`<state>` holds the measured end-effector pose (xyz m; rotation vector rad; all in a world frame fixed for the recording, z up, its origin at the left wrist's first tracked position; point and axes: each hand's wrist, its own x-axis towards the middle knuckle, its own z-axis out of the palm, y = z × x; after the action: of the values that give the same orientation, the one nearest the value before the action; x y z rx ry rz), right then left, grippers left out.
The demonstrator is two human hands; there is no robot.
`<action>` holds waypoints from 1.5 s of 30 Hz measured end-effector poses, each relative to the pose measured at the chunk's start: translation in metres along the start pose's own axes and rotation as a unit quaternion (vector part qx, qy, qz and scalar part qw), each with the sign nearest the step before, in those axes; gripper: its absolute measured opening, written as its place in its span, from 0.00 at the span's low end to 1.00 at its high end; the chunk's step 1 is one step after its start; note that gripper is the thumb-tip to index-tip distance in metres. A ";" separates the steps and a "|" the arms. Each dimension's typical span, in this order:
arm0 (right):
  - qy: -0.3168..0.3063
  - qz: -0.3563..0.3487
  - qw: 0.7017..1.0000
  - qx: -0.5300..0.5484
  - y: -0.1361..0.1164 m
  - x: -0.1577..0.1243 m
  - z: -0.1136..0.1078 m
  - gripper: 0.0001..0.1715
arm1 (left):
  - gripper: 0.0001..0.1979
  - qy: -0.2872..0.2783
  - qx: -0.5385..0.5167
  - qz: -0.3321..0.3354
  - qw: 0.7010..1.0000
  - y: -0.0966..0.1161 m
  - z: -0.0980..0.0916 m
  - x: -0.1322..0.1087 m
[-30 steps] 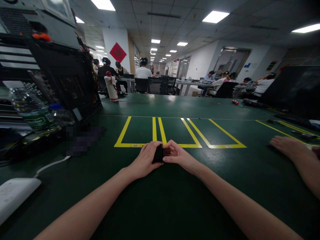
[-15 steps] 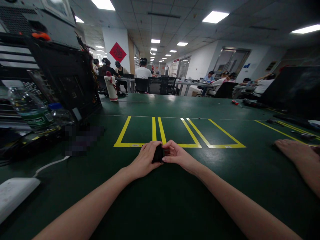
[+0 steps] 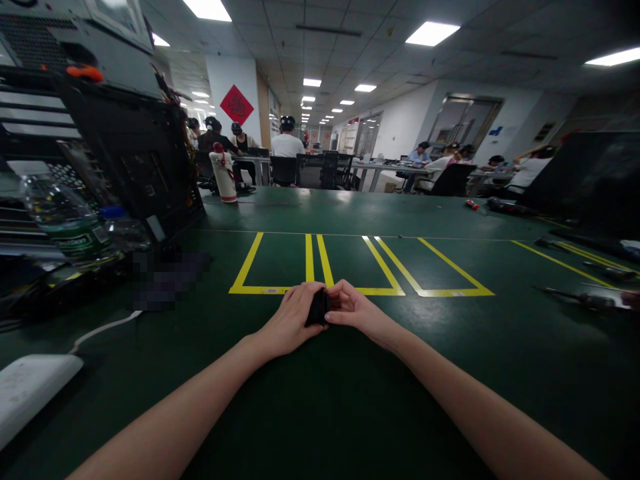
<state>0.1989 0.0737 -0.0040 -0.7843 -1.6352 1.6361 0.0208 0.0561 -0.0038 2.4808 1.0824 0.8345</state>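
Observation:
A small black box-like object (image 3: 318, 308) sits at the middle of the green table (image 3: 345, 400), just in front of the yellow tape. My left hand (image 3: 291, 313) is wrapped over its left side, thumb toward me and fingers across the far edge. From the right, my right hand (image 3: 357, 311) pinches its right side with curled fingers and thumb. Both hands cover much of the object, so its exact kind does not show.
Yellow tape (image 3: 316, 291) marks several outlines ahead of my hands. At left stand a black computer case (image 3: 135, 153), a plastic bottle (image 3: 65, 227) and a white power strip (image 3: 37, 383). A white bottle (image 3: 223, 177) stands farther back. Dark tools (image 3: 595, 300) lie at right.
Another person's hand at the right edge has gone from view, and the dark tools there now show. My hands and the black object have hardly moved.

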 end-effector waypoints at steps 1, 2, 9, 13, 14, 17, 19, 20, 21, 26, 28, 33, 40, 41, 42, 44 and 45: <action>-0.010 -0.005 1.000 0.007 0.000 0.000 0.000 0.20 | 0.28 0.005 0.004 0.004 1.000 0.000 0.000 0.000; -0.013 -0.009 1.000 0.011 0.000 0.000 0.000 0.20 | 0.28 0.009 0.007 0.007 1.000 0.000 0.001 0.001; 0.064 -0.001 0.998 -0.021 0.000 0.000 0.005 0.12 | 0.29 0.007 0.000 0.001 1.000 0.000 0.000 0.001; 0.060 0.018 0.998 -0.024 0.000 0.000 0.004 0.14 | 0.29 0.010 0.001 -0.001 1.000 0.000 0.001 0.000; 0.050 0.014 0.999 -0.018 0.000 0.000 0.003 0.14 | 0.29 0.009 0.001 -0.002 1.000 -0.001 0.001 0.000; 0.009 -0.005 1.000 0.011 0.000 0.000 0.001 0.20 | 0.28 0.010 0.001 -0.002 1.000 -0.001 0.001 0.000; -0.002 -0.011 1.000 0.016 0.000 -0.001 0.001 0.21 | 0.28 0.008 0.002 -0.002 1.000 -0.001 0.001 0.000; 0.004 -0.012 1.000 0.011 0.000 -0.001 0.002 0.19 | 0.27 0.006 0.002 -0.002 1.000 -0.001 0.001 0.000; 0.015 -0.013 1.000 0.003 -0.001 -0.001 0.003 0.16 | 0.28 0.004 0.002 -0.002 1.000 -0.001 0.001 0.000; 0.065 -0.004 0.998 -0.024 -0.002 -0.001 0.007 0.13 | 0.28 0.011 0.001 -0.003 1.000 -0.001 0.001 0.000; 0.063 0.013 0.998 -0.024 -0.002 -0.001 0.006 0.14 | 0.28 0.009 -0.001 -0.005 1.000 -0.001 0.002 0.000; 0.015 0.001 1.000 0.006 -0.001 0.000 0.002 0.19 | 0.29 0.014 0.003 -0.001 1.000 -0.002 0.003 0.000; 0.040 -0.009 0.999 -0.008 0.000 -0.001 0.004 0.12 | 0.29 0.015 0.003 0.001 1.000 -0.002 0.003 0.001; 0.051 -0.004 0.999 -0.015 0.000 -0.001 0.005 0.12 | 0.29 0.013 0.001 -0.003 1.000 -0.001 0.002 0.001; 0.059 0.004 0.998 -0.021 -0.001 -0.001 0.005 0.12 | 0.29 0.012 -0.001 -0.005 1.000 -0.001 0.002 0.000; 0.064 0.022 0.997 -0.027 -0.001 -0.001 0.005 0.14 | 0.29 0.008 -0.003 -0.009 1.000 0.000 0.000 0.000; 0.062 0.028 0.997 -0.027 -0.001 0.000 0.005 0.14 | 0.28 0.008 -0.003 -0.009 1.000 0.001 0.000 0.000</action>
<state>0.1954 0.0707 -0.0025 -0.9475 -1.5876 1.5541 0.0211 0.0558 -0.0034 2.4602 1.1033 0.8529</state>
